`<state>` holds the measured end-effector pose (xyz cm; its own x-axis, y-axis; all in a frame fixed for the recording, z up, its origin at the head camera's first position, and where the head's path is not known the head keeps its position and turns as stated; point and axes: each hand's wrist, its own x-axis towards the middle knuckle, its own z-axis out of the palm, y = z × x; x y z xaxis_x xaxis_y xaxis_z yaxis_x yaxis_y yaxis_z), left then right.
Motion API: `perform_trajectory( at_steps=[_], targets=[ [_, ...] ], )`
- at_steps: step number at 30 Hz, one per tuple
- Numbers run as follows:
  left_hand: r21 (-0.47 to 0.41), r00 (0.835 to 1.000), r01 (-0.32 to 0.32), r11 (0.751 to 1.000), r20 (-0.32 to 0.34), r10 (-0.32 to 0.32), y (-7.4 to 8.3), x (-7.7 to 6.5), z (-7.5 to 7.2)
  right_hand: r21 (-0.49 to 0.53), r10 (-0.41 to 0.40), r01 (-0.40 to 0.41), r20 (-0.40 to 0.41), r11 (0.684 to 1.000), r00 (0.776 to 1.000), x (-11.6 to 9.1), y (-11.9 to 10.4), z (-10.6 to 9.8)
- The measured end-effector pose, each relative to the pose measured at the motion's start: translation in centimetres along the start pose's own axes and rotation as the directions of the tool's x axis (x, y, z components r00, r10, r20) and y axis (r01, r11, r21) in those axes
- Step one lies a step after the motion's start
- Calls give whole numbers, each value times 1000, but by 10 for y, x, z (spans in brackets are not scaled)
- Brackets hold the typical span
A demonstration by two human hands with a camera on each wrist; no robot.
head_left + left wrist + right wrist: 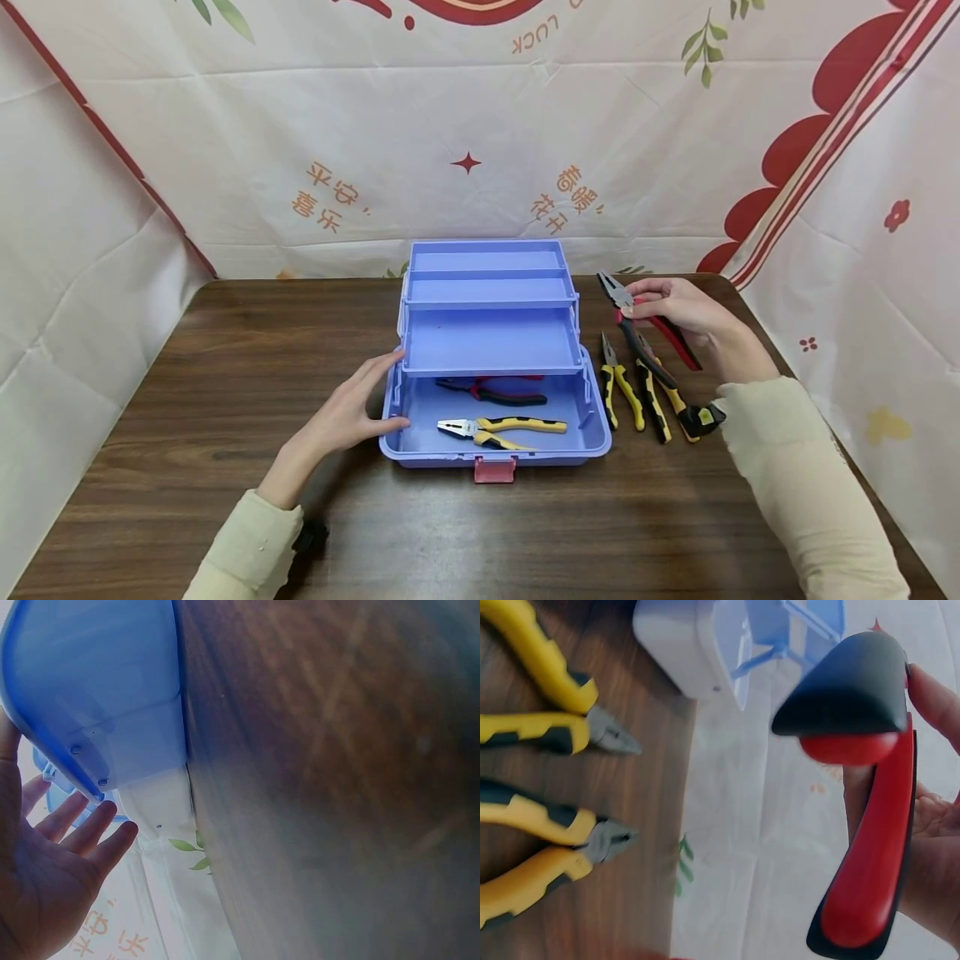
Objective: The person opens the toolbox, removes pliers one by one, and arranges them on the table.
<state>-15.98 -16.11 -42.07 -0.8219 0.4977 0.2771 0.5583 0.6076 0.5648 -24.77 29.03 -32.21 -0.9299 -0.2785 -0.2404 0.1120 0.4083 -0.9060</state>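
Observation:
My right hand (686, 315) pinches a pair of red-and-black pliers (617, 292) near the pivot, raised above the table to the right of the toolbox. In the right wrist view the red handle (870, 855) hangs apart from the other handle. My left hand (347, 412) rests at the left wall of the blue toolbox (592, 446), its thumb over the rim and its fingers extended along the side. Inside the toolbox's bottom lie red-and-black pliers (513, 397), partly under the tray, and yellow-and-black pliers (525, 424).
Two yellow-and-black pliers, one long-nosed (609, 367) and one broader (652, 400), lie right of the toolbox beneath my right hand. The stepped trays (491, 340) stand raised at the back. A pink latch (494, 470) hangs in front. Printed cloth (465, 108) surrounds the wooden table (225, 400).

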Motion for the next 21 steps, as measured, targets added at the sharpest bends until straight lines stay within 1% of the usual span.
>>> perform_trajectory(
  at_steps=[4,6,13,21],
  targets=[
    [2,1000,4,1000,3,-4,0,0,0,100,27,-26,-11,995,1000,-2,10,-6],
    [0,1000,2,1000,2,-2,0,0,0,119,46,-43,-19,992,999,-5,16,-10],
    [-3,1000,-1,1000,-5,1,-1,1,0,110,81,-74,-55,991,995,-14,40,-21],
    [2,1000,-3,1000,-1,3,-1,0,0,197,113,-98,-66,975,991,-25,69,-30]
  ],
)
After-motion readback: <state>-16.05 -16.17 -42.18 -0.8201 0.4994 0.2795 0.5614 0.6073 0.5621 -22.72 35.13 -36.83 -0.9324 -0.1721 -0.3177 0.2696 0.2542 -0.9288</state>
